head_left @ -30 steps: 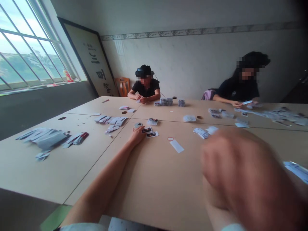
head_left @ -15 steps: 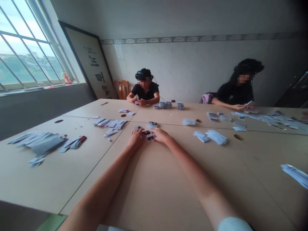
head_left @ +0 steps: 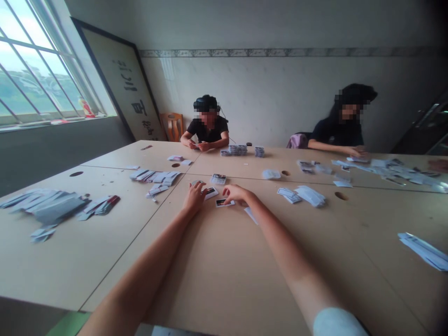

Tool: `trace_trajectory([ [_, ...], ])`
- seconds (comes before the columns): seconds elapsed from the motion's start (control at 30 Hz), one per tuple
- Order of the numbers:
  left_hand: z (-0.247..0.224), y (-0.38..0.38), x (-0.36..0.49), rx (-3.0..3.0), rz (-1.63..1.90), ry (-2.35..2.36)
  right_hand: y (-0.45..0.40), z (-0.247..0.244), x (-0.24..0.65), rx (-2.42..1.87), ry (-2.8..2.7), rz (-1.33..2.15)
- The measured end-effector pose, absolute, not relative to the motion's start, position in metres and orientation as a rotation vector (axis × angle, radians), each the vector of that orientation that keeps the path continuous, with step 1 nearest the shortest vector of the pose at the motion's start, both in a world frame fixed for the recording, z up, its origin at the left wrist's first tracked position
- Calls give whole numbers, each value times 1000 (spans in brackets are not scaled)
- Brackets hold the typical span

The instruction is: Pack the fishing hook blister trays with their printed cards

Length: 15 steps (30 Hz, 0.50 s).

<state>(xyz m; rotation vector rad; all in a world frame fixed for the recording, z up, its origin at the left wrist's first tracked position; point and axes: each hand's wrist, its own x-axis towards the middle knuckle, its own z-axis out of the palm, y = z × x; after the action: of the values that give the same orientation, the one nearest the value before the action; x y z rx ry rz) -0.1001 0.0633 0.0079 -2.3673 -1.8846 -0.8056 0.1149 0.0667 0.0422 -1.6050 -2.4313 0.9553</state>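
Note:
My left hand (head_left: pixel 194 197) rests over the table at the left edge of a dark-printed card (head_left: pixel 211 192), its fingers apart. Just to the right, my right hand (head_left: pixel 234 193) has its fingertips on a second card (head_left: pixel 224 203) with a white border, fingers spread. A pale slip (head_left: pixel 251 215) lies partly under my right wrist. Beyond my hands sits a small stack of cards (head_left: pixel 219 178). A round, pale item beside my left fingertips is too small to make out.
White slips (head_left: pixel 156 178) and a large paper pile (head_left: pixel 58 205) lie left. Right are envelopes (head_left: pixel 311 196), a clear packet (head_left: pixel 271 174) and table holes (head_left: pixel 341 196). Two people sit across the table (head_left: pixel 210 280), near card stacks (head_left: pixel 238 150) and scattered packets (head_left: pixel 395 170).
The two cards have come apart on the table, and my hands' fingers have loosened. A pale slip now shows beside my right wrist. The view has shifted slightly.

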Motion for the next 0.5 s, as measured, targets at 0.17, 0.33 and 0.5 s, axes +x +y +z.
trace_trajectory([
  [0.17,6,63,-100,-2375,-860,-1796,63,47,113,-1668,-2445,985],
  [0.33,6,61,-101,-2449,-898,-1635,63,46,110,-1663,-2492,1065],
  [0.5,8,52,-94,-2655,-777,-1425,71,41,111,-1621,-2400,1015],
])
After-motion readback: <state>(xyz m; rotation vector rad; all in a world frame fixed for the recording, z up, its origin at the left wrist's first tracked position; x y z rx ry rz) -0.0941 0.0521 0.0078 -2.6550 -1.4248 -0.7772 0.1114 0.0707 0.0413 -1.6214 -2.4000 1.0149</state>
